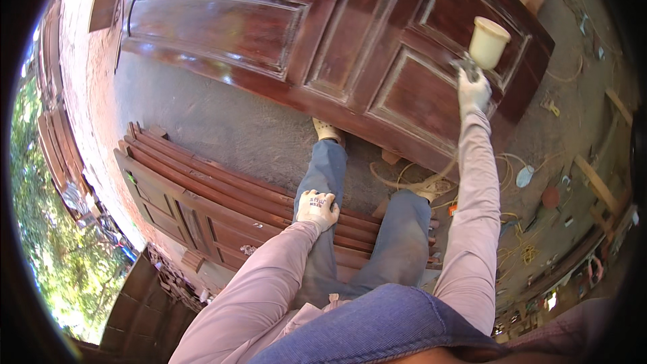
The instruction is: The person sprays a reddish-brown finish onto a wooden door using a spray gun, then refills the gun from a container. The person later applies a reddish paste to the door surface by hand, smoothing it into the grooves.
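My right hand (pixel 475 92), in a whitish glove, is wrapped round the handle of a spray gun (pixel 466 65). A cream-coloured cup (pixel 490 42) sits on top of the gun. The gun is blurred, and it is held over the right end of a glossy reddish-brown panelled wooden door (pixel 419 91). My left hand (pixel 317 209), gloved too, rests on my left knee with its fingers bent over the trouser cloth and the thumb apart. It holds nothing that I can see.
A stack of brown wooden panels and strips (pixel 222 209) lies behind my legs. A hose (pixel 404 183) loops on the floor near my right foot. Yellow cord (pixel 529 254), a brown disc (pixel 550 197) and wood pieces (pixel 594 178) lie scattered at right.
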A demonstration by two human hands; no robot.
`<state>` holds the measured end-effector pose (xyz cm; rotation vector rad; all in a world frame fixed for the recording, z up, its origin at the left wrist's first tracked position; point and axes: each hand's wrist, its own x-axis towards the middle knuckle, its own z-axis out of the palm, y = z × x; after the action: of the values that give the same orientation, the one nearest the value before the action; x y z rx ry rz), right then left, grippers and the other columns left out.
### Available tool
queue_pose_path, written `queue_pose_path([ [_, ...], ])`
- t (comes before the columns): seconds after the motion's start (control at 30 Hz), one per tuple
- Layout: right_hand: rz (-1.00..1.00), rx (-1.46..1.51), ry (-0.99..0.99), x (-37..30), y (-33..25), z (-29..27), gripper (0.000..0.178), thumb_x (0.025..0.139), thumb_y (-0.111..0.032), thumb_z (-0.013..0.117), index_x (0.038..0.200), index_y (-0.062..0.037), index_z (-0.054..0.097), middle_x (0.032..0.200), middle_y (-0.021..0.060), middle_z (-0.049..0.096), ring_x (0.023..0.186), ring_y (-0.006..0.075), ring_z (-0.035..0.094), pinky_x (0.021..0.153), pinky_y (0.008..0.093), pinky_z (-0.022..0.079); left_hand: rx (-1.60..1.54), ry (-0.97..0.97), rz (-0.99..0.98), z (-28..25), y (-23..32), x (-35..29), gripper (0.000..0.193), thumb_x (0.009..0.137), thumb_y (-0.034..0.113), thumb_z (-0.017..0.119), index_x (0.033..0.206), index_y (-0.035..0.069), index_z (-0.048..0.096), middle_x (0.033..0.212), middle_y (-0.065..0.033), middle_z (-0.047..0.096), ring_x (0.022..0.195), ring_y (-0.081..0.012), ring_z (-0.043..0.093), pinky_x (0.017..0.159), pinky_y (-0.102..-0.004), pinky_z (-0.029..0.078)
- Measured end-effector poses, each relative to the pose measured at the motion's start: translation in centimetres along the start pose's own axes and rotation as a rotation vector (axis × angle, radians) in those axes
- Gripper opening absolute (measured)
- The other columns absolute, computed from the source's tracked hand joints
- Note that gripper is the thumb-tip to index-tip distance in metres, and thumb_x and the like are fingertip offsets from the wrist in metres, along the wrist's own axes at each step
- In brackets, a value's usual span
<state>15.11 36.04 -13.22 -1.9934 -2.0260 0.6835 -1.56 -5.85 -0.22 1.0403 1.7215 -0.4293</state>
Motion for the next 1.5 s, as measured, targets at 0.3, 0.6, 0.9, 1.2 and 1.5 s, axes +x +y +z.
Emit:
queue_pose_path([
  [0.3, -0.071, 0.588, -0.236, 0.4, -26.1, 19.4, 0.028, 0.083, -0.027, 0.076, 0.111, -0.02, 0.076, 0.093, 0.0085, 0.076, 0.085, 0.0227, 0.073, 0.079, 0.037, 0.055, -0.162, 0.044, 0.015, -0.4, -2.9, 0.2, 0.028, 0.092, 0.033, 0.053, 0.101, 0.013, 0.07, 0.102, -0.0107, 0.073, 0.105, -0.0296, 0.062, 0.099, -0.0418, 0.042],
  [0.6, 0.09, 0.917, -0.396, -3.2, -30.1, 20.3, 0.026, 0.085, -0.012, 0.074, 0.111, -0.012, 0.076, 0.086, 0.0022, 0.076, 0.069, 0.011, 0.068, 0.064, 0.0276, 0.053, -0.196, 0.003, -0.015, -0.3, -2.9, 0.2, 0.028, 0.092, 0.033, 0.053, 0.101, 0.013, 0.07, 0.102, -0.0113, 0.073, 0.106, -0.0298, 0.062, 0.101, -0.0421, 0.041],
  [0.9, 0.156, 0.469, -0.119, -1.8, -7.8, 3.0, 0.028, 0.087, -0.013, 0.074, 0.113, -0.0034, 0.073, 0.086, 0.0059, 0.075, 0.063, 0.0122, 0.068, 0.057, 0.0293, 0.054, -0.067, -0.023, -0.006, 0.4, -0.1, 0.6, 0.032, 0.091, 0.034, 0.053, 0.105, 0.012, 0.071, 0.107, -0.0104, 0.072, 0.11, -0.0302, 0.062, 0.104, -0.0428, 0.039],
  [1.2, 0.154, -0.021, 0.178, -0.3, 15.6, -9.3, 0.034, 0.084, -0.027, 0.075, 0.112, -0.0082, 0.075, 0.098, 0.0125, 0.076, 0.092, 0.0262, 0.074, 0.084, 0.0368, 0.055, 0.089, 0.034, -0.004, 2.2, 2.9, 0.8, 0.029, 0.088, 0.036, 0.057, 0.101, 0.016, 0.074, 0.1, -0.0083, 0.074, 0.103, -0.0276, 0.064, 0.098, -0.0406, 0.042],
  [1.5, 0.28, -0.546, 0.169, -3.6, 22.6, -13.5, 0.038, 0.085, -0.036, 0.07, 0.115, -0.0137, 0.073, 0.102, 0.0166, 0.074, 0.094, 0.0345, 0.071, 0.083, 0.0445, 0.055, 0.11, 0.027, -0.025, 3.1, 3.3, -0.2, 0.027, 0.087, 0.035, 0.058, 0.098, 0.015, 0.073, 0.095, -0.0096, 0.074, 0.102, -0.0279, 0.064, 0.096, -0.0416, 0.042],
])
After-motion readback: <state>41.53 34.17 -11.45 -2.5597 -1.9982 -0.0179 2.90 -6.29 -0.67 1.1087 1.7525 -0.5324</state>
